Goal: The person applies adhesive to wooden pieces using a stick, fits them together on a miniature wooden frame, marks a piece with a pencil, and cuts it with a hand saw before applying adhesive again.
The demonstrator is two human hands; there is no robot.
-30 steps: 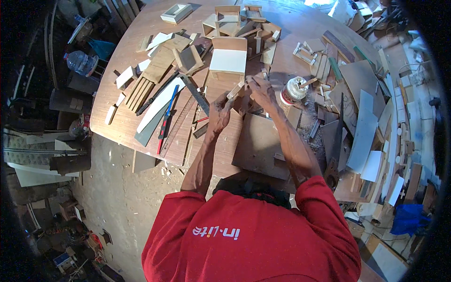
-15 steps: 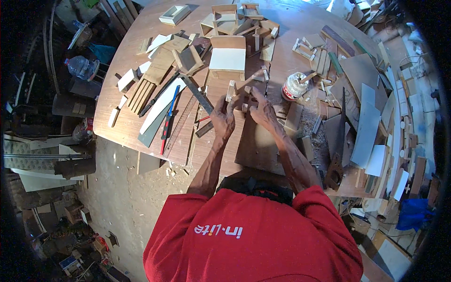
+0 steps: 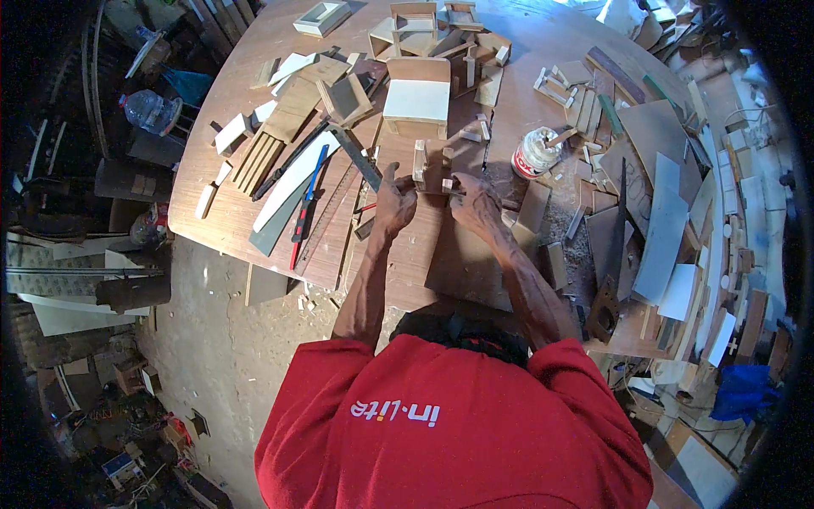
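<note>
A small wooden frame (image 3: 420, 159) with two short uprights and a low crosspiece stands between my hands on the table. My left hand (image 3: 395, 208) is beside its left upright, the index finger lifted and spread from the thumb. The thumb side is close to the wood; whether it touches is unclear. My right hand (image 3: 476, 206) has its fingers pinched at the frame's right end, on a small pale wood block (image 3: 448, 184). Just beyond stands a miniature wooden bed-like piece (image 3: 415, 100) with a white top. Part of the frame's lower side is hidden by my fingers.
A glue jar (image 3: 536, 154) with a stick stands to the right, near a handsaw (image 3: 612, 271). Left lie a blue-and-red cutter (image 3: 307, 208), a dark metal square (image 3: 356, 157) and slatted wood (image 3: 261, 161). Small wooden boxes (image 3: 413, 17) crowd the back.
My left hand has drawn back to the left and lifted its index finger off the upright. My right hand has shifted slightly, staying at the frame's right end.
</note>
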